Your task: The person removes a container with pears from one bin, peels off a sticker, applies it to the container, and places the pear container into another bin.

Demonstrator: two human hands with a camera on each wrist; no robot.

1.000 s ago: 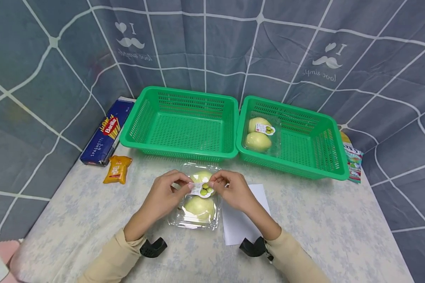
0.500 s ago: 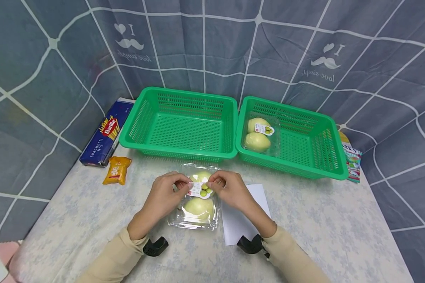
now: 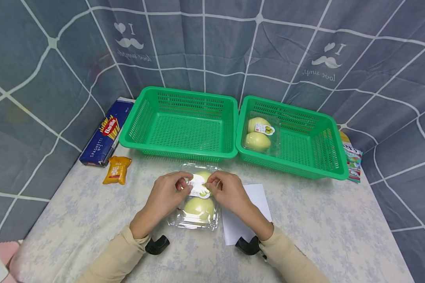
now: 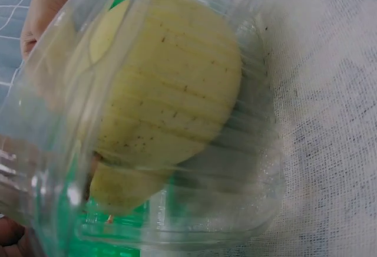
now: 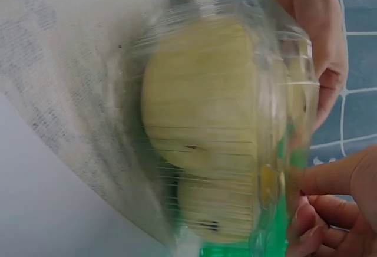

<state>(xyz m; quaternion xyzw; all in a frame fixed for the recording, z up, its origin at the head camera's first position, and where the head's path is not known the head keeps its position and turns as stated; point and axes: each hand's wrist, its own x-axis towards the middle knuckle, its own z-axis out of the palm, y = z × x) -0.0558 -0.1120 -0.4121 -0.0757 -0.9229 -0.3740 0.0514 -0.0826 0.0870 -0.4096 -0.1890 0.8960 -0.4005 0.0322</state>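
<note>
When viewed from head, note clear clamshell [image 3: 198, 207] at six o'clock from left basket [image 3: 177, 152]; left hand [image 3: 164, 194] at its nine, thumb and forefinger apart; right hand [image 3: 230, 191] at three, fingertips at label [image 3: 200, 192], cannot tell if pinching. From left wrist, looks thin, slick, dentable. From right wrist, expect weighty fruit [image 5: 203, 92]; cradle underneath.

head: bright, even | clear container [image 3: 194, 225]: glare | wrist views: dimmer, blurred

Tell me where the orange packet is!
On the head view's left, the orange packet lies on the table, beside the near end of the blue spaghetti box.
</note>
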